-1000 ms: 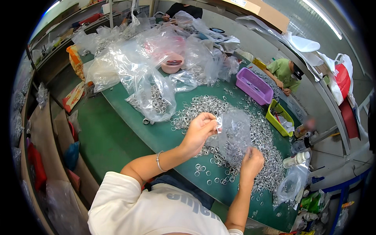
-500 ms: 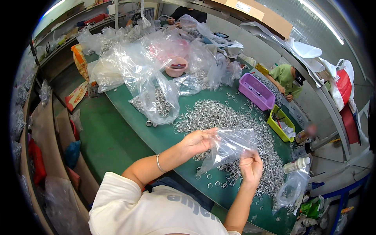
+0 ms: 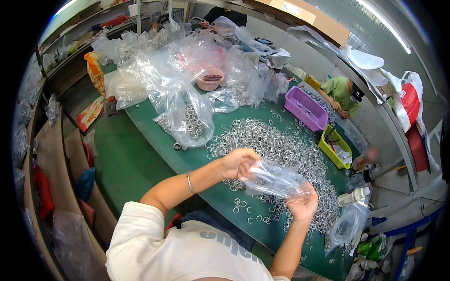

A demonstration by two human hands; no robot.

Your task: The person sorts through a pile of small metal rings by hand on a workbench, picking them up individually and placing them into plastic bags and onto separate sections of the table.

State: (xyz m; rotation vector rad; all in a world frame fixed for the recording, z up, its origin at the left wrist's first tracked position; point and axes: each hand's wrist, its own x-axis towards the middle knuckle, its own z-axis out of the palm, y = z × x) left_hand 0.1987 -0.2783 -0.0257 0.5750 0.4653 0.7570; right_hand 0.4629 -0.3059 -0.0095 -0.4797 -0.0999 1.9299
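A clear plastic bag (image 3: 277,180) is stretched between my two hands, bunched and a little blurred. My left hand (image 3: 240,164) has its fingers curled round one end. The other end is gripped by my right hand (image 3: 303,202). Below the bag, a wide heap of small silvery metal rings (image 3: 260,139) is spread over the green table (image 3: 166,152), with several loose rings near its front edge. I cannot make out anything inside the bag.
Large clear bags of rings (image 3: 190,114) crowd the table's far left around a pink bowl (image 3: 210,79). At right stand a purple basket (image 3: 307,108), a yellow-green basket (image 3: 333,147) and a white bottle (image 3: 354,196). A person in green (image 3: 341,96) works beyond the baskets.
The bag was spread flat and hung down between my hands; now it is gathered into a narrower band. My left hand's fingers have curled in and it has shifted slightly left.
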